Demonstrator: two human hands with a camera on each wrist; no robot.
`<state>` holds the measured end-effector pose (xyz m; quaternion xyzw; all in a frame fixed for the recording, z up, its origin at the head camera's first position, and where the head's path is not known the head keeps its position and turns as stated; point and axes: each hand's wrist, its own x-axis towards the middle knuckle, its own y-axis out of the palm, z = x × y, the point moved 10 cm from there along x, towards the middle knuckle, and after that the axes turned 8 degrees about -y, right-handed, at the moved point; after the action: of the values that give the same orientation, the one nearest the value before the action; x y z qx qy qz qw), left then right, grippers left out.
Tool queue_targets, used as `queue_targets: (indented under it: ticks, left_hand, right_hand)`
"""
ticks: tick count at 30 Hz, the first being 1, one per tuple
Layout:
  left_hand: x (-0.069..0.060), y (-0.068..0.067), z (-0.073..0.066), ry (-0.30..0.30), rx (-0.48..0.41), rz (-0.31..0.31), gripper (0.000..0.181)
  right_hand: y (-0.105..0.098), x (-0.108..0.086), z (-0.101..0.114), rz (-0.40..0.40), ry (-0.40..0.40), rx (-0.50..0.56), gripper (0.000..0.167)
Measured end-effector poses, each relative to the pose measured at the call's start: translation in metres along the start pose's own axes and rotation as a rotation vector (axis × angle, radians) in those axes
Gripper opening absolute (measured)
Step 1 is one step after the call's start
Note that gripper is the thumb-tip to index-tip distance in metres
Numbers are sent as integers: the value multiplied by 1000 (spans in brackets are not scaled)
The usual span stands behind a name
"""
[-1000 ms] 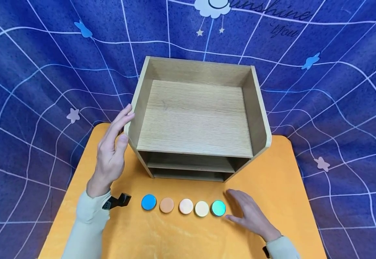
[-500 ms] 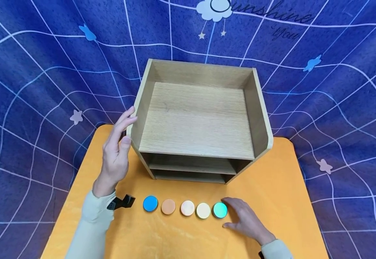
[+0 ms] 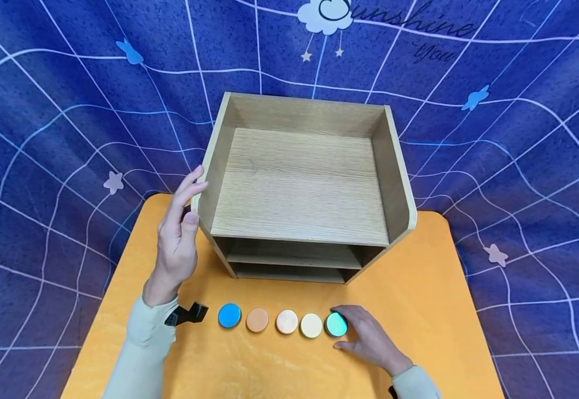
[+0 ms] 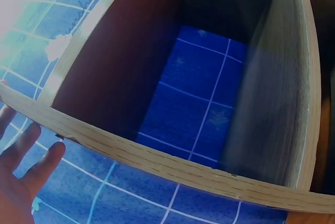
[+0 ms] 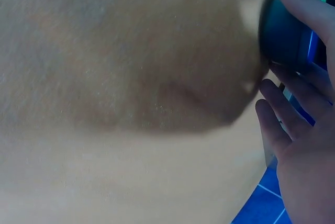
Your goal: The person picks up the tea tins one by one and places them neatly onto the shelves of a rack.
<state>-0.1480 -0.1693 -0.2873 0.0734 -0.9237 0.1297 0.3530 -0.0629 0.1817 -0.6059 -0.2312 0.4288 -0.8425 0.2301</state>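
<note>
A wooden shelf unit [image 3: 299, 185] stands on the orange table. At its left side wall is my left hand [image 3: 176, 249], fingers extended along the wall's edge; in the left wrist view the fingertips of that hand [image 4: 23, 177] are close to the wooden edge. A small round teal-topped tub [image 3: 336, 325] ends a row at the right. My right hand [image 3: 371, 339] has thumb and fingers spread around this tub, with a narrow gap visible on the thumb side. In the right wrist view the tub [image 5: 285, 33] lies between thumb and fingers.
Left of the teal tub, in a row, are a cream tub [image 3: 311, 326], a pale pink tub [image 3: 287, 322], an orange-brown tub [image 3: 257, 320] and a blue tub [image 3: 229, 316]. Below the unit's top are two open compartments [image 3: 294, 252]. A blue patterned curtain [image 3: 60, 166] hangs behind.
My right hand has moved left, from beside the teal tub until its thumb and fingers are around it. The left hand has stayed at the shelf's side. The view has shifted slightly.
</note>
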Motion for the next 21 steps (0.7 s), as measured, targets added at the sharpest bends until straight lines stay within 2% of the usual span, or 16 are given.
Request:
queue_targets:
  ticks: [10, 21]
  left_hand:
    - [-1, -1, 0, -4, 3, -1, 56]
    - [-1, 0, 1, -1, -6, -5, 57]
  right_hand:
    - [3, 0, -4, 13, 70, 63, 66]
    - [-1, 0, -4, -26, 106, 73, 65]
